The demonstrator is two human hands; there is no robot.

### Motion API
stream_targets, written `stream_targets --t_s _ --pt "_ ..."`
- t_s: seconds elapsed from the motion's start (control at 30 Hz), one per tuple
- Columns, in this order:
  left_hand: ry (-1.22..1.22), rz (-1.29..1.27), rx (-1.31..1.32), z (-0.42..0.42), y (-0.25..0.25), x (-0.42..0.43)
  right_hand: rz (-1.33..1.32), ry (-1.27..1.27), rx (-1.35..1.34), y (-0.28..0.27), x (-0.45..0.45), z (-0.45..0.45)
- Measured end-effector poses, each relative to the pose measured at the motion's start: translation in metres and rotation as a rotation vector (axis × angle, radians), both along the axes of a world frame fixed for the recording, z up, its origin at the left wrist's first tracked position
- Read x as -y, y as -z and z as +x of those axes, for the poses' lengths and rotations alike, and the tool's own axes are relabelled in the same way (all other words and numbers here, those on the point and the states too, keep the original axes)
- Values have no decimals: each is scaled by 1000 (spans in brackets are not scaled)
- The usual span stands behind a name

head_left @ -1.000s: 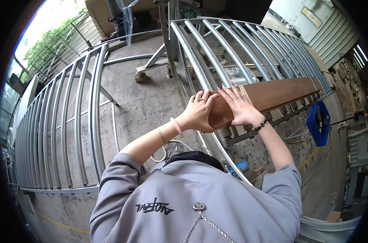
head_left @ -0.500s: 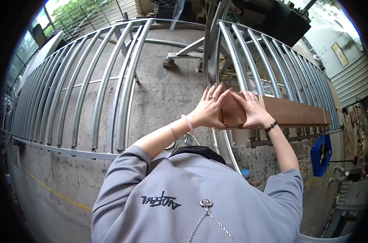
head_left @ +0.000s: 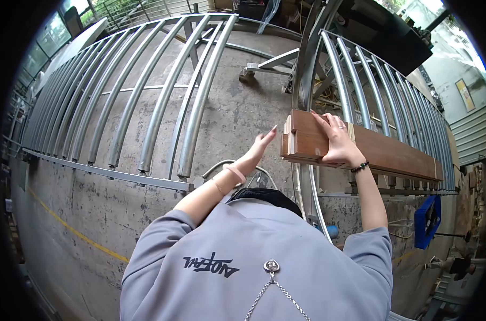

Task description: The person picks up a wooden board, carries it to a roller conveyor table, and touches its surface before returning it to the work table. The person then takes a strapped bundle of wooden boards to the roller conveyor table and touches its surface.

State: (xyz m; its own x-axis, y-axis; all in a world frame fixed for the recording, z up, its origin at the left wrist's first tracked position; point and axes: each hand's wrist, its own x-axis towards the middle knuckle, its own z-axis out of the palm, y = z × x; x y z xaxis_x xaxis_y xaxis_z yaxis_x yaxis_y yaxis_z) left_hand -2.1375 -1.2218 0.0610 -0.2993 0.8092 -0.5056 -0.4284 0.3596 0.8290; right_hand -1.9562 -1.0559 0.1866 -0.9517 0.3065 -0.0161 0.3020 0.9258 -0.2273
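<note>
A stack of long reddish-brown wood boards (head_left: 395, 152) lies across the metal rollers on the right, its layered end facing left. My right hand (head_left: 336, 140) rests over the stack near that end, fingers spread across the top and thumb towards the near edge. A pale band goes round the boards beside the hand. Off the end of the stack, to its left, my left hand (head_left: 258, 150) is in the air, touching nothing. It is seen edge-on, with its fingers stretched out and nothing in it.
Another roller conveyor (head_left: 162, 117) stands at the left, with concrete floor (head_left: 243, 112) between the two. A grey metal post (head_left: 305, 64) rises beside the right rollers. A blue bin (head_left: 427, 222) is at the right. A hose lies in front of me.
My left hand has come off the end of the boards and moved left, which uncovers their layered end. My right hand stays on the stack. The view has turned to the right.
</note>
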Motion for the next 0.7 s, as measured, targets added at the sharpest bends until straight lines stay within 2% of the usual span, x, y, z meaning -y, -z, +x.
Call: stream_targets --t_s 0.03,0.07,0.13,0.3,0.4,0.43,0.53,0.7 --pt "-6 -126 245 5 -1 12 8 -1 -5 1 3 -3" --pt "-21 -125 245 13 5 20 14 -6 -6 3 6 -5" --pt "-49 -156 561 25 18 20 26 -40 -10 2 5 -12" --pt "-92 75 574 25 33 21 11 -87 -114 13 14 -27" --pt "-386 56 887 28 19 32 -5 -106 -182 14 28 -33" --pt "-404 60 882 29 15 37 -27 -104 -181 14 32 -35" --pt "-548 29 1121 31 0 44 -50 -110 -185 5 34 -53" --pt "-697 140 1118 31 -10 59 -82 -97 -152 7 55 -76"
